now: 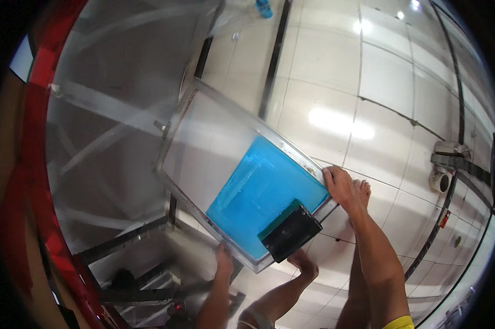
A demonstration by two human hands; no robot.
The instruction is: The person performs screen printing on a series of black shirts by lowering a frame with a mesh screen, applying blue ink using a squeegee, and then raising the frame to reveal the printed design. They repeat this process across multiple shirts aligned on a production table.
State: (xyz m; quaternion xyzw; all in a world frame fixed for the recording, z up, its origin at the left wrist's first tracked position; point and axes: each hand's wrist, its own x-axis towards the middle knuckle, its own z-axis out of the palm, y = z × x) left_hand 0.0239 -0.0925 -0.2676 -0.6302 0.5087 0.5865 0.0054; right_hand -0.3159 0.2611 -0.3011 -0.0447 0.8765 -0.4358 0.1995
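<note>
A screen printing frame [232, 104] with a metal border hangs tilted in front of me, its far left end by the grey table. A blue coated area [264, 192] covers the nearer half of its mesh. Near the close end, a black squeegee [291, 234] with a green edge leans on the blue area. My right hand [341, 188] is closed around the frame's right corner. At the near left side, my left hand [223, 260] grips the border from below, its fingers largely hidden.
A grey flat table [110, 109] with a red rail [45, 164] runs along the left. Below me are pale floor tiles [324, 66] with dark strips and my bare feet. A tape roll [440, 180] is at right; a blue bottle [264, 8] stands at the far edge.
</note>
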